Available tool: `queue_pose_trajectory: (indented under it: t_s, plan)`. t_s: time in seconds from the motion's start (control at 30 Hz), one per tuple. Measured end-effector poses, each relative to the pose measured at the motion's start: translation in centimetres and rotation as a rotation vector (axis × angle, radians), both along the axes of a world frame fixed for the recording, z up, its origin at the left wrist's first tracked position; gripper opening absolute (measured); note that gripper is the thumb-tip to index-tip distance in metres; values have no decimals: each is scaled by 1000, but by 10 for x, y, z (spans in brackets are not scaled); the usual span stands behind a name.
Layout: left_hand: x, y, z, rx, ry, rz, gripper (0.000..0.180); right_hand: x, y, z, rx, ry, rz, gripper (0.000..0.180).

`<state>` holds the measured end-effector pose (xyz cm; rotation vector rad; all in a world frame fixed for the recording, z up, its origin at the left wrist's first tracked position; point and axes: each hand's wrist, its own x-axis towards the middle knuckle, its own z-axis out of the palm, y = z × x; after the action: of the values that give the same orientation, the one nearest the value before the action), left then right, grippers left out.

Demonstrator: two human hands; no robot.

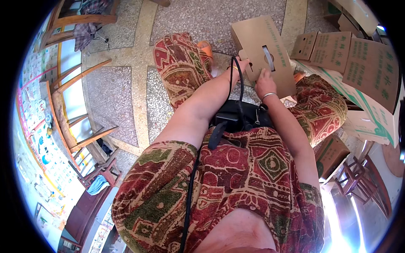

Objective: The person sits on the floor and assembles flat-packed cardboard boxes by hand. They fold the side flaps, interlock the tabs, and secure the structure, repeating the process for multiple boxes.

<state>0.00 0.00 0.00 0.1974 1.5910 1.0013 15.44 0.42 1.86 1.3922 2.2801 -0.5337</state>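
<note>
Speckled stone floor, wooden chairs far left of the cardboard box | person is sitting, box over the knees | left hand is gripping its flap, right hand is pressing its panel | risk: flap is bending or tearing at the slot; box is slipping toward the stacked cartons on its right

Wooden chairs are seen at the left on the terrazzo floor. Folded cartons are stacked at the far right. A small wooden stool is placed at the near right.
</note>
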Motion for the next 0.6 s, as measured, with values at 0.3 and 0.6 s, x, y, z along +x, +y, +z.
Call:
queue_pose_trajectory:
  t_s: [0.3,0.6]
  plan:
    - [-2,-6,-5,-138,-117,22,34,-2,-3,19,-3,-37,33,83]
    - [-4,-5,-22,-32,-274,11,32,-3,4,17,14,-92,56,84]
